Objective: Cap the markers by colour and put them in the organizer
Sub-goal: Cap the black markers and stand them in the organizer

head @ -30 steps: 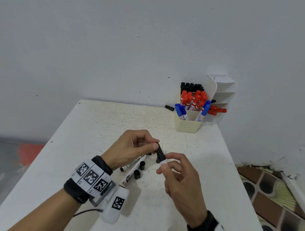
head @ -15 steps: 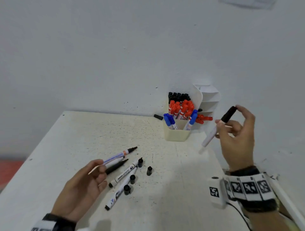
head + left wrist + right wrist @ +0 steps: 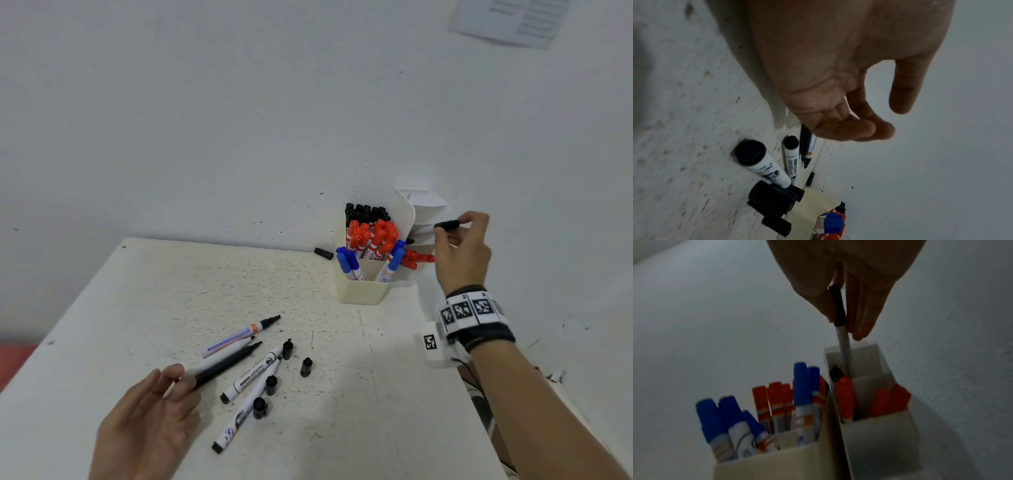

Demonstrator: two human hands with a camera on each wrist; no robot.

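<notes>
One capped black marker (image 3: 841, 324), white barrel, black cap uppermost; pinched at the cap between the thumb and fingers of the right hand (image 3: 460, 251); half a second ago it was held slanting in the air beside the organizer (image 3: 359, 291), now its lower end has entered a rear side compartment of the organizer, as the right wrist view shows, just behind the compartment of red markers (image 3: 845, 400); the right hand has risen toward the wall and stands above the tiered white compartments.

Organizer, cream, at the back right of the counter (image 3: 171, 291); front pot holds blue markers (image 3: 346, 262), red ones behind them, black-capped ones (image 3: 366, 212) at the rear; unchanged.

Five uncapped markers in a loose fan on the counter, front centre; among them one black-barrelled marker (image 3: 226, 365) and one labelled white marker (image 3: 255, 373); positions as before.

Four loose black caps (image 3: 306, 366) beside the marker tips; one further black cap (image 3: 323, 253) near the wall, left of the organizer; all in place since the earlier frame.

Left hand (image 3: 147, 425), palm up, fingers relaxed and apart; fingertips (image 3: 171, 373) have moved forward to the butt end of the black-barrelled marker, touching or nearly so; no grip closed round it.
</notes>
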